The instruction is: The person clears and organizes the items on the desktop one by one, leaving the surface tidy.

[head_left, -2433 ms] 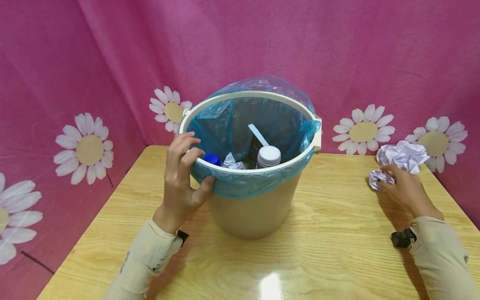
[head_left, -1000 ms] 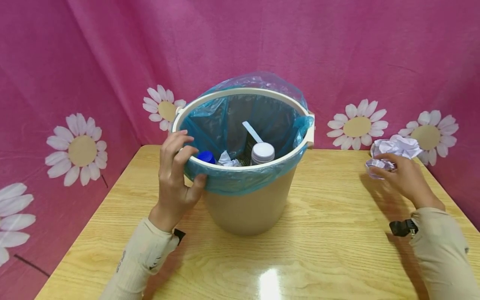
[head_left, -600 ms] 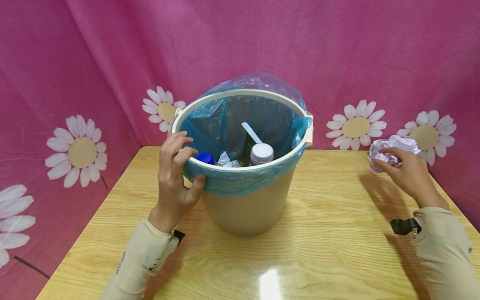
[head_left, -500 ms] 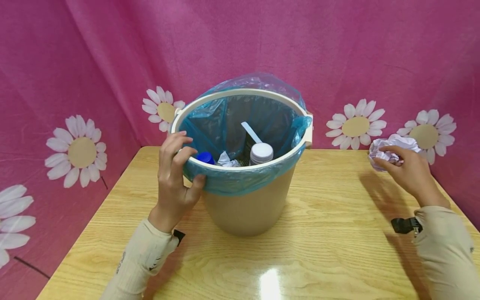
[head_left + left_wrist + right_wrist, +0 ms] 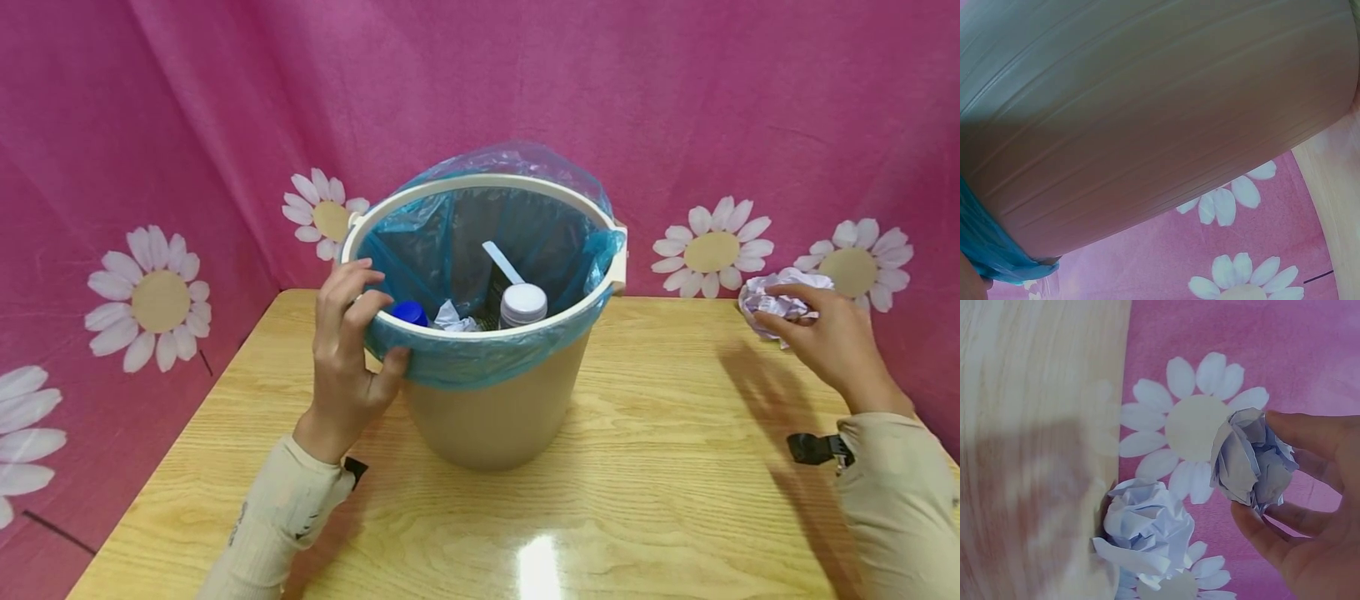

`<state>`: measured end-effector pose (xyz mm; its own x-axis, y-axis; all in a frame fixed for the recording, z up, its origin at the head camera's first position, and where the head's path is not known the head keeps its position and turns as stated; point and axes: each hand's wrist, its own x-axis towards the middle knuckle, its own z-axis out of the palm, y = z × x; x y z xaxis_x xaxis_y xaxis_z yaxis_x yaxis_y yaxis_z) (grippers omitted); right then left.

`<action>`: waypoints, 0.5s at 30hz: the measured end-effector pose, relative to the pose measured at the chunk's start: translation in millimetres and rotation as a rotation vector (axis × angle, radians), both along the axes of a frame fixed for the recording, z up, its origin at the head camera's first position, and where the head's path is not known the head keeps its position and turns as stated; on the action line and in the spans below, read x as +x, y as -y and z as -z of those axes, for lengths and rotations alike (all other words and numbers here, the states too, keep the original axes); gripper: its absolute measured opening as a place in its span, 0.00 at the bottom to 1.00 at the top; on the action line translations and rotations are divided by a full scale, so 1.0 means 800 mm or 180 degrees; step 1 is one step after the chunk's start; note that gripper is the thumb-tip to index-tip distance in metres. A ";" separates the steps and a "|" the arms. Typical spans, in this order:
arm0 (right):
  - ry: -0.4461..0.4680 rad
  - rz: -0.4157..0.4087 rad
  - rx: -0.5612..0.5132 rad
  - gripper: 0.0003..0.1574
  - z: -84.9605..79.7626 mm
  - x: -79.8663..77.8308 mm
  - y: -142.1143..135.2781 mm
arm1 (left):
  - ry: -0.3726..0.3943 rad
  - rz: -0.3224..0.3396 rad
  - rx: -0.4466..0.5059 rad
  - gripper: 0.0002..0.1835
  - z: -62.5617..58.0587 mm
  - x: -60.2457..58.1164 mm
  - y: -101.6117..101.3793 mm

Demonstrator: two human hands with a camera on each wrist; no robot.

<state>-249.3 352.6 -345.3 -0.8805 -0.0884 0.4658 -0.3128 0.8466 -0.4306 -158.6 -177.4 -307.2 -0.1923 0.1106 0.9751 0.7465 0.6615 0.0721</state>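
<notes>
A beige bin [image 5: 491, 421] lined with a blue plastic bag [image 5: 480, 362] stands mid-table. My left hand [image 5: 348, 358] grips its left rim, fingers over the edge and thumb outside against the bag. In the left wrist view, mostly the bin's side wall [image 5: 1166, 119] shows. At the far right my right hand [image 5: 843, 354] pinches a crumpled paper ball [image 5: 1254, 459] between thumb and fingers, raised off the table. A second crumpled paper ball [image 5: 1147, 528] lies behind it on the table, partly hidden in the head view.
Inside the bin are a blue cap [image 5: 410, 312], crumpled paper [image 5: 453, 318], a white-lidded jar [image 5: 523, 304] and a white strip [image 5: 502, 262]. The wooden table [image 5: 660, 500] meets a pink curtain with printed daisies [image 5: 480, 83] at the back and left.
My right hand has picked the smaller paper ball up off the table and moved slightly up and right with it. The left hand keeps its grip on the rim.
</notes>
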 end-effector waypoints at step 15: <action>-0.0196 0.0009 -0.0048 0.24 -0.019 0.016 0.016 | 0.0019 -0.0015 -0.0047 0.24 -0.001 0.001 0.000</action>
<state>-236.7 340.1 -330.0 -0.8503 -0.0785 0.5204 -0.3367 0.8411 -0.4234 -157.9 -177.6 -306.7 -0.1986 0.1242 0.9722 0.7430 0.6659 0.0667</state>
